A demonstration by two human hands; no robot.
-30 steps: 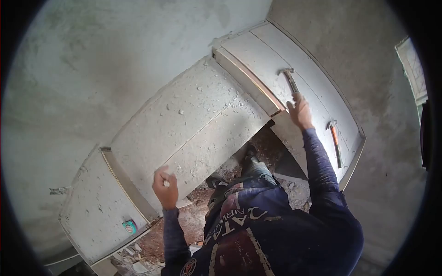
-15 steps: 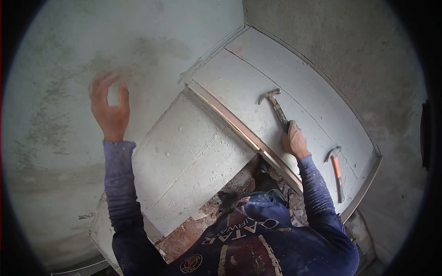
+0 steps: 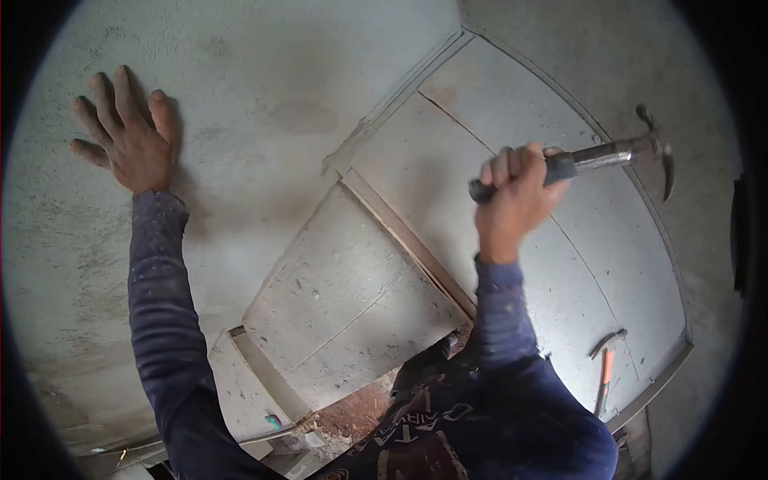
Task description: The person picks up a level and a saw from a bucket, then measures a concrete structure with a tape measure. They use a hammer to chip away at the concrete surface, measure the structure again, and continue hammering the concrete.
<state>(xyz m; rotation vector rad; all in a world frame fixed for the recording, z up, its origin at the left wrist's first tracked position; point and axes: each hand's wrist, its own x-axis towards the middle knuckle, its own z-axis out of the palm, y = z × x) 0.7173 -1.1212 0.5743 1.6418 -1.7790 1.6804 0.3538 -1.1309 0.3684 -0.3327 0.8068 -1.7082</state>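
My left hand is spread with its fingers apart against the grey plastered wall. It holds nothing. My right hand is wrapped round the dark grip of a claw hammer, which is raised above the boards. Its head points to the right and is slightly blurred. Lower right, a second claw hammer with an orange and dark handle lies on the upper grey board surface.
A wooden edge strip separates the upper boards from a lower grey step strewn with small debris. Another board lies lower left, with a small green item on it. Reddish rubble covers the floor below.
My left hand has moved left and up onto the wall, its fingers spreading. My right hand has lifted the hammer off the boards, swinging its head to the right. The view has shifted.
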